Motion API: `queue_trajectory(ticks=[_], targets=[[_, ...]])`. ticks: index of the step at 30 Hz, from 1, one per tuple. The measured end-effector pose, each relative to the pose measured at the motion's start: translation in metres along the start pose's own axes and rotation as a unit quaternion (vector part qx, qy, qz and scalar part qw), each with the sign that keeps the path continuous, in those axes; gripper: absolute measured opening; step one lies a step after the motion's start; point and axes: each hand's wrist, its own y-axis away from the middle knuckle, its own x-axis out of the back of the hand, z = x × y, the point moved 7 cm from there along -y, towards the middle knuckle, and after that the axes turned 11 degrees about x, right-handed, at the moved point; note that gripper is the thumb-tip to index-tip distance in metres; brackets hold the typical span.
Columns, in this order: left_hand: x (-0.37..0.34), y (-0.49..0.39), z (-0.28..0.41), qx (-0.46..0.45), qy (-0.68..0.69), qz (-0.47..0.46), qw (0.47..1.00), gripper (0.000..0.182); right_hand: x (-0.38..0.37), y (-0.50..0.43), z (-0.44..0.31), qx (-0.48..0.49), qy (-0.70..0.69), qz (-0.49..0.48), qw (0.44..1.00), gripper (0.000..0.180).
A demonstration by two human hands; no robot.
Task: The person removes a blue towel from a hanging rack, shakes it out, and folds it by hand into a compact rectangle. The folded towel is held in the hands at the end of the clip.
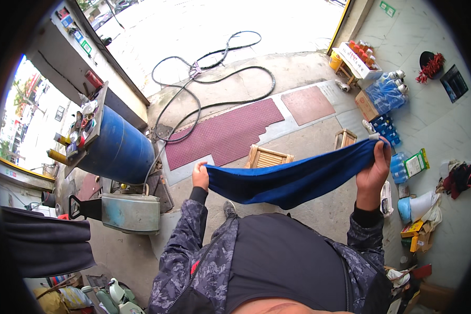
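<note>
A blue cloth (286, 176) is stretched sideways in front of my body, its middle sagging into a fold. At its left end, my left hand (201, 176) grips a corner. My right hand (375, 168) pinches the other end, raised a little higher, with a small white tag showing near the fingertips. Beyond the cloth, a bamboo stool (269, 156) is partly hidden by its upper edge. Another small bamboo stool (345, 138) stands near the right end of the cloth.
A blue plastic barrel (119, 145) bears a cluttered board at the left, near a metal machine (131, 214). A black hose (235, 104) loops across the floor and a red mat (223, 133). Packs of bottles (384, 92) line the right wall. Dark cloths (51, 241) hang at lower left.
</note>
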Motion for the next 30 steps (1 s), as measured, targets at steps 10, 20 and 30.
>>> queue_trajectory(ticks=[10, 20, 30], targets=[[-0.002, 0.026, 0.39, -0.41, -0.126, 0.06, 0.901, 0.021, 0.087, -0.191, -0.066, 0.097, 0.11, 0.062, 0.987, 0.018], [0.014, 0.101, 0.471, -0.55, -0.19, 0.137, 0.802, 0.024, 0.123, -0.13, -0.084, 0.11, 0.145, 0.06, 0.982, 0.018], [0.055, 0.042, 0.155, -0.24, -0.275, -0.005, 0.931, 0.019, 0.336, 0.124, 0.107, -0.231, 0.326, 0.055, 0.915, 0.015]])
